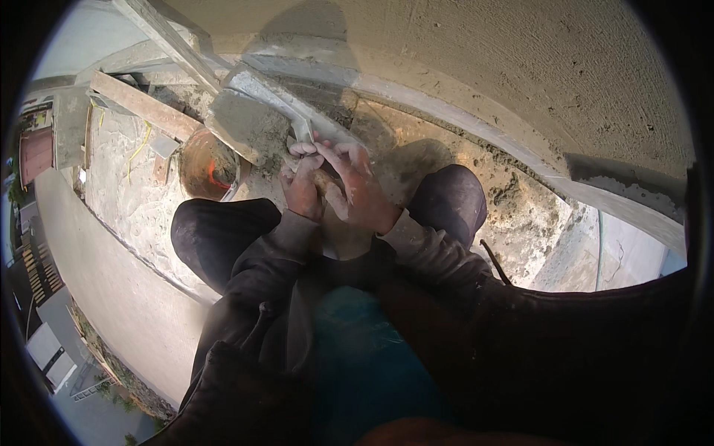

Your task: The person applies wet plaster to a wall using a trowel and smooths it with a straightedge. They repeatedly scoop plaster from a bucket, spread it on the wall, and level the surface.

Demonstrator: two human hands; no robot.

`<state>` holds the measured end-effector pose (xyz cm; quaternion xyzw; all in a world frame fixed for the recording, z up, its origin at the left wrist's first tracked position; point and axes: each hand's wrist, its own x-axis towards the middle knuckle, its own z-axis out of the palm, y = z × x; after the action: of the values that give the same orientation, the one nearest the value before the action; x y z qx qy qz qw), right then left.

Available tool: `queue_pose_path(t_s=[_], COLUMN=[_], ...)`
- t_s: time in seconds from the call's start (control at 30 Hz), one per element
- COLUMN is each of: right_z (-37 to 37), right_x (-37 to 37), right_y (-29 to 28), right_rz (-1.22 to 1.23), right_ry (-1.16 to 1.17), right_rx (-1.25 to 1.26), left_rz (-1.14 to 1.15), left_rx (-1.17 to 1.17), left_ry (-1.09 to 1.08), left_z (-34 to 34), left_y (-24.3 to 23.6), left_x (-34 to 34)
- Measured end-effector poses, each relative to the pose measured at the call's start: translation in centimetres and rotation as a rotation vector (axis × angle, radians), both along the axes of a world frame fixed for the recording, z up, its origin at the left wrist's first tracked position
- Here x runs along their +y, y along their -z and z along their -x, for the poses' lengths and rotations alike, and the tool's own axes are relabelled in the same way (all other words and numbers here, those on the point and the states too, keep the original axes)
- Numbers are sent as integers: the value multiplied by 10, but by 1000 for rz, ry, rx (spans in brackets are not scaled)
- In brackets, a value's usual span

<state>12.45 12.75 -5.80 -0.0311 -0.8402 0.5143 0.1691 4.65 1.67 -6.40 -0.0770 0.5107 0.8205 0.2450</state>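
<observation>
Between my knees, both hands are close together around a metal trowel (268,93). Its grey blade points up and left, and its narrow neck runs down into my fingers. My left hand (301,192) is closed at the neck and handle, its fingers curled. From the other side, my right hand (362,187) presses its fingertips to the same spot, its thumb lower down. Pale dust coats the fingers of both hands. Most of the handle is hidden by them. Just beyond lies a board (249,123) with wet grey mortar on it.
A bucket (207,165) with an orange patch inside stands left of the hands. Behind it lies a wooden plank (145,104), and a long beam (167,37) slants in from the top. A plastered wall (520,67) with a ledge rises ahead. At left, a low wall (111,260) borders a drop.
</observation>
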Motion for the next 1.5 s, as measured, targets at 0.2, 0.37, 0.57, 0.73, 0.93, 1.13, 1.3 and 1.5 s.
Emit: queue_pose_path(t_s=[0.2, 0.37, 0.57, 0.73, 0.93, 1.13, 1.3, 1.5], right_z=[2, -3, 4, 3, -4, 0, 1, 2], right_x=[-11, 3, 19, 16, -2, 6, -1, 13], right_y=[18, 39, 65, 64, 71, 82, 82, 77], right_rz=[174, 85, 282, 223, 22, 79, 157, 10], right_ry=[-178, 37, 142, 132, 28, 102, -5, 22], right_rx=[-87, -26, -177, -172, -27, -36, -58, -176], left_rz=[235, 405, 800, 632, 364, 787, 262, 174], left_rx=[2, 258, 656, 562, 426, 652, -320, -243], left_ry=[54, 15, -177, -92, 2, 99, -604, -969], left_z=[-13, -5, 69, 130, 177, 161, 131, 140], left_y=[17, 71, 136, 166, 258, 233, 217, 184], left_x=[-4, -15, -36, -45, -93, -63, -155, -232])
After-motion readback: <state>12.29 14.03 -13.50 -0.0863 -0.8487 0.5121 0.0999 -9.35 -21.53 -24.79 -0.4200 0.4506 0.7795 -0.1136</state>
